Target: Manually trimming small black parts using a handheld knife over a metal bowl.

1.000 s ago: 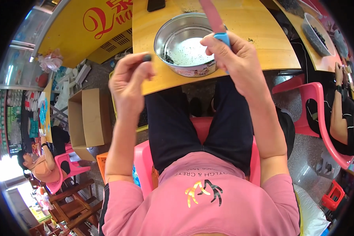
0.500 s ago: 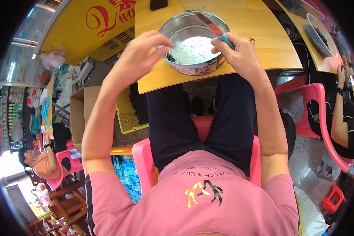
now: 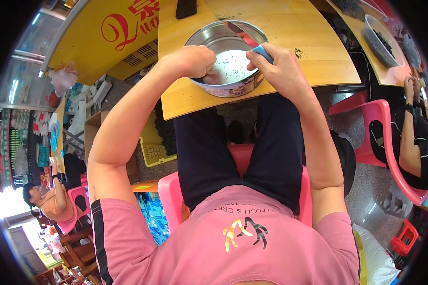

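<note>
A round metal tin with a patterned outer wall sits near the front edge of the wooden table. Dark specks dot its pale bottom. My left hand dips over the tin's left side, its fingers curled downward inside the rim; what they hold, if anything, is hidden. Over the right side of the tin, my right hand grips the blue handle of a knife. The blade points up and to the left, above the tin's far rim, and touches nothing.
The table carries dark crumbs and a black phone at the back. To the right, a clear tub holds dark pieces; another person's hands are nearby. A yellow crate with dark contents stands below left.
My left hand has come down and right into the tin, its fingers curling in. My right hand keeps the knife in much the same pose. The whole view has shifted slightly.
</note>
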### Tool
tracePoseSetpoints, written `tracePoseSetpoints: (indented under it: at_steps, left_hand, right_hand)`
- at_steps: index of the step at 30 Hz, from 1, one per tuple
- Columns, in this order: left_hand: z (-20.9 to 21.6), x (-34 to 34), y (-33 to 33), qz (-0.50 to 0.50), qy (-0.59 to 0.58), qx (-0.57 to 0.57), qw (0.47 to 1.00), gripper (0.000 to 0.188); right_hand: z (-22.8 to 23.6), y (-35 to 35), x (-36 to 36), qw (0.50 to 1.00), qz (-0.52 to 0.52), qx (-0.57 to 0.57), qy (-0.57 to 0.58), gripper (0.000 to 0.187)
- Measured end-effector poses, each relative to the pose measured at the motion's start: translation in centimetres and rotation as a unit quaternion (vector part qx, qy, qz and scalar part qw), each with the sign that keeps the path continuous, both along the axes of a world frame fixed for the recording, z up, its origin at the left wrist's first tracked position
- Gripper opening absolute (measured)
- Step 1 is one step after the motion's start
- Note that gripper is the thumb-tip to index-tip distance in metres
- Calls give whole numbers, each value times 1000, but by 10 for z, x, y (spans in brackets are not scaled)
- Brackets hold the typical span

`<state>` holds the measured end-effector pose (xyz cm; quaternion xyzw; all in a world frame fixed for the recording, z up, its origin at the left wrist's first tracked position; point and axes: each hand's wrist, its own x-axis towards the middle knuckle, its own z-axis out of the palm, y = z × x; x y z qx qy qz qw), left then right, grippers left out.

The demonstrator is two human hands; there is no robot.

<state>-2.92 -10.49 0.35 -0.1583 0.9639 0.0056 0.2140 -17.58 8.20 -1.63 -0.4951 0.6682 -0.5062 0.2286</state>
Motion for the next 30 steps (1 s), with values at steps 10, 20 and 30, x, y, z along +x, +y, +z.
tracePoseSetpoints:
  at_steps: [10, 20, 30]
  left_hand:
    - [18, 24, 36, 150, 412, 526, 729, 27]
    - [19, 26, 94, 90, 561, 454, 686, 37]
    - [23, 31, 108, 65, 630, 274, 724, 35]
  right_hand:
    - [13, 5, 13, 992, 9, -78, -100, 27]
    - [27, 11, 32, 954, 45, -133, -266, 23]
    - [31, 12, 33, 956, 70, -97, -270, 23]
